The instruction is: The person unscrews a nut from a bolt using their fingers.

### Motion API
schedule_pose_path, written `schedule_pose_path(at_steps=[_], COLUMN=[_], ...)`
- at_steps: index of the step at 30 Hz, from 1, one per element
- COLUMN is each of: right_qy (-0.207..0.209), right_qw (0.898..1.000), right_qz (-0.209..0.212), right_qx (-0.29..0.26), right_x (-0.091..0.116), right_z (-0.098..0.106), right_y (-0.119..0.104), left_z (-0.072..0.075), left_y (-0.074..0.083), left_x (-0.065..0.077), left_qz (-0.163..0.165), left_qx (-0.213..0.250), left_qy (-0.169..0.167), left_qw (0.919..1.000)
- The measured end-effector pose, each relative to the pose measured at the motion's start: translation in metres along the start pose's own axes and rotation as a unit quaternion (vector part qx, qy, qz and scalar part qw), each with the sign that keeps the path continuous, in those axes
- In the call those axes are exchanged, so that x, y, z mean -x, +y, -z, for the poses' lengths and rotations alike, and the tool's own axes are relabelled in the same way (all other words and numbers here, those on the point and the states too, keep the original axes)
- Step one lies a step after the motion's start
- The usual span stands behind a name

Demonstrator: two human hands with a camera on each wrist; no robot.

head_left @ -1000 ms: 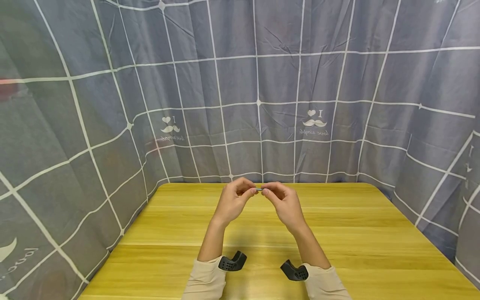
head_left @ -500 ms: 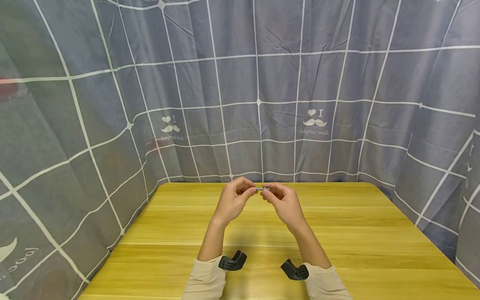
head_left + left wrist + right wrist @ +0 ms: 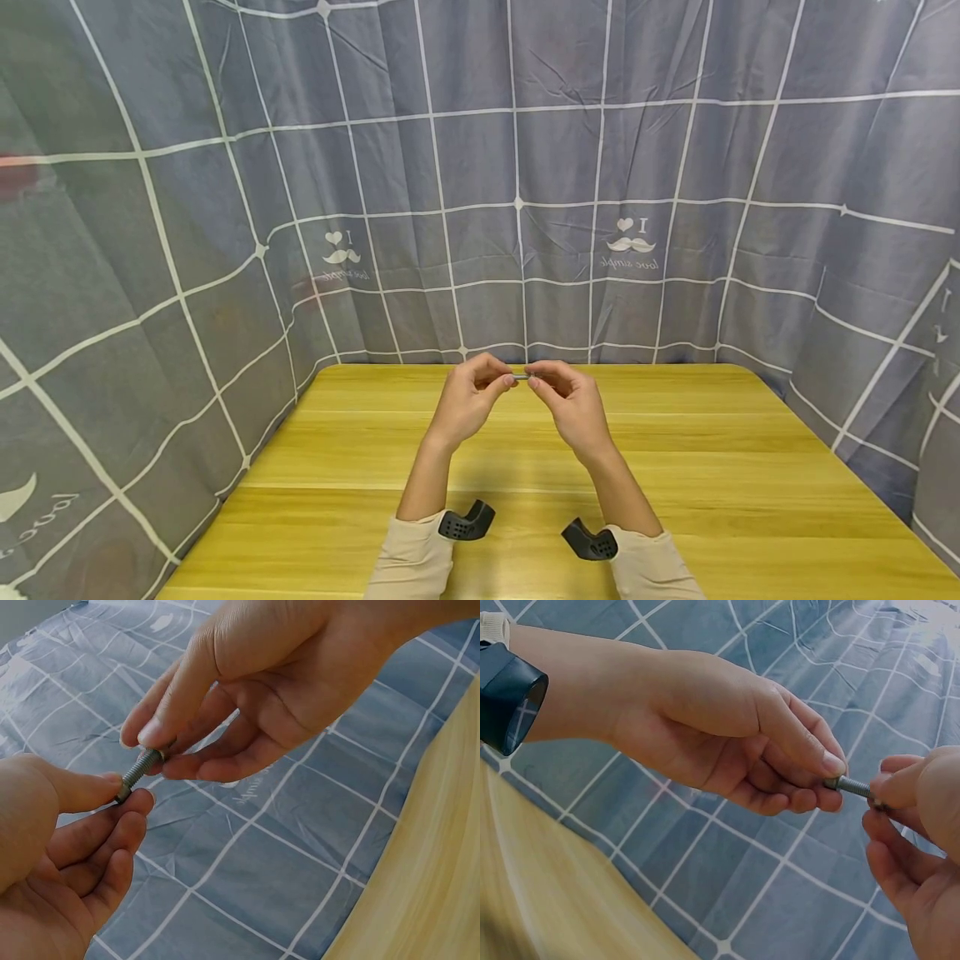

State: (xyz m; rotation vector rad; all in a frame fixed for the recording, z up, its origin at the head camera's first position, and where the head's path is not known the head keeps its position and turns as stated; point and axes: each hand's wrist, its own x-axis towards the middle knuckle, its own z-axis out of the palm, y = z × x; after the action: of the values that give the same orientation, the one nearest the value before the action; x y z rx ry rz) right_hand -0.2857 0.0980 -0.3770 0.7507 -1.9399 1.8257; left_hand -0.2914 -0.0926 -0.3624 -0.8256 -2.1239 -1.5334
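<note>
Between the two hands, above the table, is a small grey metal bolt (image 3: 138, 771) with a threaded shank. My left hand (image 3: 467, 402) pinches its head end between thumb and fingers. At the other end, my right hand (image 3: 572, 407) pinches what looks like a nut (image 3: 877, 802) on the thread, mostly hidden by the fingertips. A stretch of bare thread shows between the hands in both wrist views. In the head view the bolt lies roughly level and looks very small.
Below the hands spreads a yellow wood-grain table (image 3: 337, 467). A grey curtain (image 3: 480, 167) with white grid lines hangs behind it and along both sides. Black wrist devices (image 3: 467, 522) sit at the cuffs of the beige sleeves.
Half a second ago the right fingertips were slightly parted and more of the bolt's right end showed; now they pinch close around it again. My left hand has stayed almost still.
</note>
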Motion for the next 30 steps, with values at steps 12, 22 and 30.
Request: schedule_pose_path(at_steps=[12, 22, 30], right_qy=[0.007, 0.008, 0.026], right_qw=[0.998, 1.000, 0.998], right_qz=[-0.045, -0.022, -0.062], right_qx=[0.036, -0.001, 0.002], right_x=[0.0035, -0.0015, 0.0001], right_z=[-0.0017, 0.0005, -0.0004], right_y=[0.0048, -0.0005, -0.0002], left_z=[-0.0001, -0.0008, -0.0015], left_y=[-0.0038, -0.0014, -0.0028], left_x=[0.0040, -0.0020, -0.0002], left_qz=[0.017, 0.008, 0.007], left_qx=[0.008, 0.014, -0.003], left_qy=[0.001, 0.003, -0.001], left_qw=[0.9998, 0.9999, 1.0000])
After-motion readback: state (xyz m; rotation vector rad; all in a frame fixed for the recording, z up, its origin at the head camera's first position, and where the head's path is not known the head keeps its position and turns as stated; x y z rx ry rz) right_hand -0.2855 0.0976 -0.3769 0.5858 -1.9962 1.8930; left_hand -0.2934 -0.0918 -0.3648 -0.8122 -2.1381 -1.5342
